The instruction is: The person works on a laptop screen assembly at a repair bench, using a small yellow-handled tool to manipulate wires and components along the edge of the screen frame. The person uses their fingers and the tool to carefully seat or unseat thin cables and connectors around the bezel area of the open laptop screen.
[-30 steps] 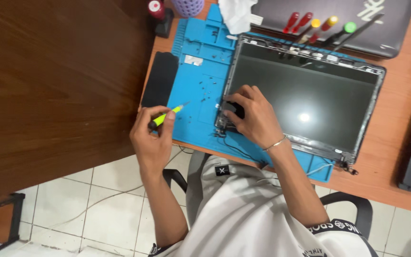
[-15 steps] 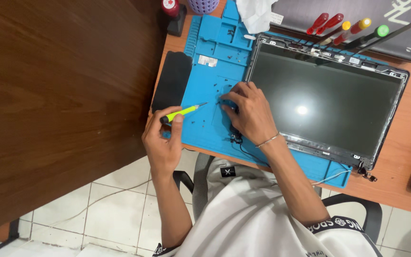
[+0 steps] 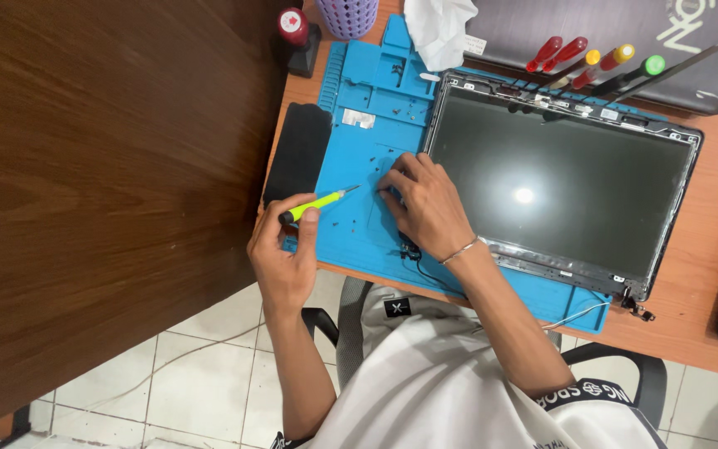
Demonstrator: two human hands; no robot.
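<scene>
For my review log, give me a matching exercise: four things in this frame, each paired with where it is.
Things:
1. yellow-green screwdriver
2. purple perforated basket
3. white crumpled cloth
4. black flat rectangular pad

Places:
A. at the blue mat's left edge
B. in the left hand
C. top edge, beside the red-topped bottle
D. above the laptop screen panel's top-left corner

Pairs: 1-B, 2-C, 3-D, 4-A
</scene>
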